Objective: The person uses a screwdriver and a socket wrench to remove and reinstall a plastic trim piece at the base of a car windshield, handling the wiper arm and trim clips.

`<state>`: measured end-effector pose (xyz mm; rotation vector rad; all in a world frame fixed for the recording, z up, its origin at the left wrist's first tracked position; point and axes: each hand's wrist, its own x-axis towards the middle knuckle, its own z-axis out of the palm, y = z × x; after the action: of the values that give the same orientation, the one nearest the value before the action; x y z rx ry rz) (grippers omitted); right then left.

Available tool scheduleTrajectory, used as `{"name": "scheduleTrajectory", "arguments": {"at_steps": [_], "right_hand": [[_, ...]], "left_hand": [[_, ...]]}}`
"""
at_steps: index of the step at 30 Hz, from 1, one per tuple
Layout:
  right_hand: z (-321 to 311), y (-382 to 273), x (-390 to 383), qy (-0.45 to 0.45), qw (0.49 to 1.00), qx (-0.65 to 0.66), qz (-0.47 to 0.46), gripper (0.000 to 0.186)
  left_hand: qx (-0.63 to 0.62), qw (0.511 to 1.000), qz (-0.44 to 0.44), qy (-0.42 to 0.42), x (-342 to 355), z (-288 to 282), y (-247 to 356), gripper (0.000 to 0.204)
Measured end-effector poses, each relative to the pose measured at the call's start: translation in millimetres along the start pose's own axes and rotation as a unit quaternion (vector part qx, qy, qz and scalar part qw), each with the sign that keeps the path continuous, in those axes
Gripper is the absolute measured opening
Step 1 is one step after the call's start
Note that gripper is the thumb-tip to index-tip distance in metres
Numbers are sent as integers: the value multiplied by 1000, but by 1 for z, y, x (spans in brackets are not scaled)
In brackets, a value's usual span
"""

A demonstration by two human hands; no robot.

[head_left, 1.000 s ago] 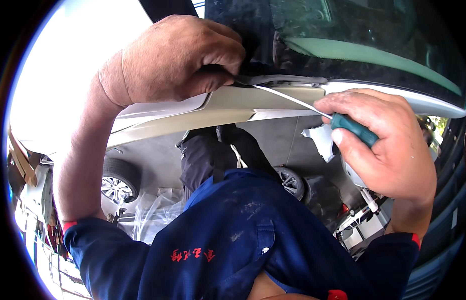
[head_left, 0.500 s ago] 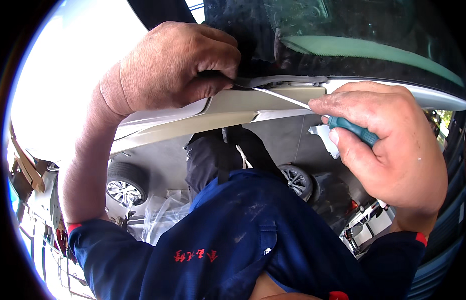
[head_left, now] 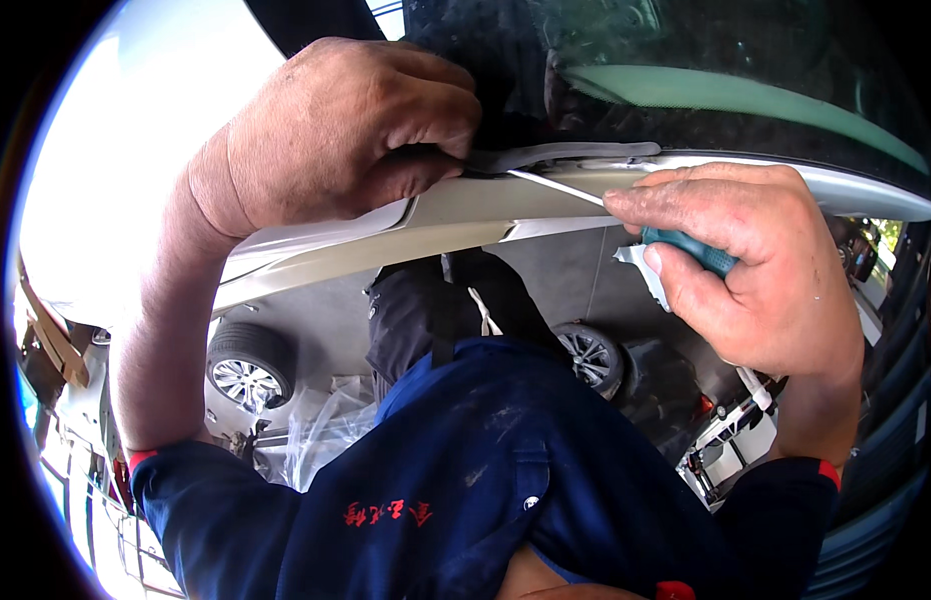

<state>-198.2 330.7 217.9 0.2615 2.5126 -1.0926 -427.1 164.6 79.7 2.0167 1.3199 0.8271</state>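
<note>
My right hand (head_left: 760,265) is closed around the teal handle of a screwdriver (head_left: 555,186). Its thin pale shaft points left, and the tip meets the edge under a grey-black rubber strip (head_left: 585,151). That strip lies along the seam between the dark car glass (head_left: 745,50) and the light body panel (head_left: 465,208). At the strip's left end my left hand (head_left: 335,135) is closed, thumb and fingers pinched together on it; the fingertips are partly hidden. The screwdriver's tip is too small to make out.
White bodywork (head_left: 135,140) fills the left side. Below, on the grey floor, lie a wheel (head_left: 247,365) at left and another wheel (head_left: 590,358) at right. Crumpled clear plastic sheeting (head_left: 330,430) lies beside the left wheel.
My right hand and the screwdriver have shifted a little to the left. The strip's right part now sits slightly higher off the seam. My left hand stays pinched in nearly the same place.
</note>
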Motion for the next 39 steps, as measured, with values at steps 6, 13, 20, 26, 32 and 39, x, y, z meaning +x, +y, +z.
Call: {"name": "scheduleTrajectory", "arguments": {"at_steps": [6, 13, 20, 26, 32, 39], "right_hand": [[4, 6, -5, 16, 999, 26, 26, 34], [14, 5, -8, 35, 998, 46, 29, 35], [28, 0, -18, 74, 986, 112, 100, 38], [29, 5, -23, 92, 981, 134, 103, 35], [40, -2, -30, 129, 982, 106, 92, 33], [45, -5, -35, 146, 982, 90, 83, 35]], "left_hand": [[-10, 1000, 9, 12, 1, 3, 1, 15], [-16, 1000, 0, 5, -5, 3, -1, 14], [-3, 1000, -7, 19, -3, -2, 1, 17], [41, 998, -27, 39, -3, 3, 4, 18], [24, 996, -88, 14, 11, 1, 20, 18], [57, 997, -35, 28, 12, 6, 14, 17]]}}
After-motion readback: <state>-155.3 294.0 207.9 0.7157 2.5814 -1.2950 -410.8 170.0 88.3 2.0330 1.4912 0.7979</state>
